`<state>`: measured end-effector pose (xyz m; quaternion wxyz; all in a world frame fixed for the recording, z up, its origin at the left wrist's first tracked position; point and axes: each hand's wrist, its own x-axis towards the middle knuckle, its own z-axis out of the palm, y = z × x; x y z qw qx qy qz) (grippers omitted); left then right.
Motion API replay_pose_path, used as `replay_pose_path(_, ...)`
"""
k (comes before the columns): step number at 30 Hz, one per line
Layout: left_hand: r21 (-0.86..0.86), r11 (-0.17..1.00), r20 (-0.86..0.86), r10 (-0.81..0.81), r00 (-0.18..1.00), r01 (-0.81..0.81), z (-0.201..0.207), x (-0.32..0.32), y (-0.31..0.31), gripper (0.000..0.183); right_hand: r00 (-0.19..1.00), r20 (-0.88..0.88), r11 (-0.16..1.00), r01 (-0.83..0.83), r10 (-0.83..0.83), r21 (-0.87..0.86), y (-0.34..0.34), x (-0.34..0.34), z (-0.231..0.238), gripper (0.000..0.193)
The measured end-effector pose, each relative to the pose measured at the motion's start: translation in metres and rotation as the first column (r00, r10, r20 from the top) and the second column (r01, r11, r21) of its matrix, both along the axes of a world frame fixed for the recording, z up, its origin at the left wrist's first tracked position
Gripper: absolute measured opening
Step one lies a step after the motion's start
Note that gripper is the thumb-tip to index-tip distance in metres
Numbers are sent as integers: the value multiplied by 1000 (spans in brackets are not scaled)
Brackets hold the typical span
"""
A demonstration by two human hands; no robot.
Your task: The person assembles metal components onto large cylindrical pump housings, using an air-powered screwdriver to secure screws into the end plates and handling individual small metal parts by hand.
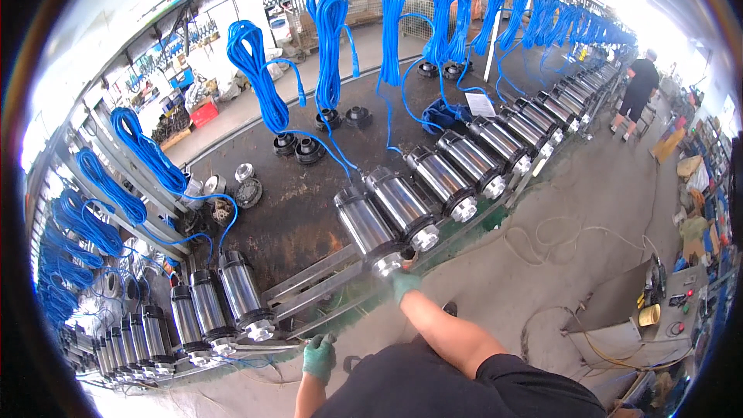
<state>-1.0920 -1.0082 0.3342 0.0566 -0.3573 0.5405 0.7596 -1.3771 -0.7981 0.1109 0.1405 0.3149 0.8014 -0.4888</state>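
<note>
My right hand [404, 284], in a green glove, reaches to the silver front end of a steel cylindrical motor [364, 223] with black end caps. Its fingers are blurred against that end, so their grip is unclear. My left hand [318, 358], also green-gloved, hangs lower left beside the metal rail, apart from the motors. Its fingers look curled, and whatever they may hold is hidden. A second motor [402, 203] lies right beside the first. To the left, past a gap of bare rails, rests another motor [245, 294] with a blue cable.
Several more steel motors line the rails [317, 294] both ways. Coiled blue cables [259, 77] hang above the dark bench [302, 193]. Black round castings [309, 150] stand on it. Another person [638, 93] is at the far right. A grey cabinet [611, 321] and a floor hose lie behind me.
</note>
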Motion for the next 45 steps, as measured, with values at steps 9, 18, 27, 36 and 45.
replay_pose_path(9,238,966,-42,116,992,-103,14,-5,-13,32,996,-30,853,-84,80,-514,-33,41,79,31)
replay_pose_path(18,433,900,-32,-36,999,47,-50,-59,20,54,-155,-314,47,-833,937,552,-21,139,295,31)
replay_pose_path(27,149,926,-385,-269,883,347,-39,-81,62,44,-45,-87,29,-710,995,704,-13,138,269,19)
replay_pose_path(36,525,834,-273,-26,962,172,-56,-82,68,46,2,-471,280,-806,882,521,22,123,282,13)
replay_pose_path(45,600,788,-377,125,918,139,18,-90,97,41,121,-572,463,-731,811,502,31,125,280,17)
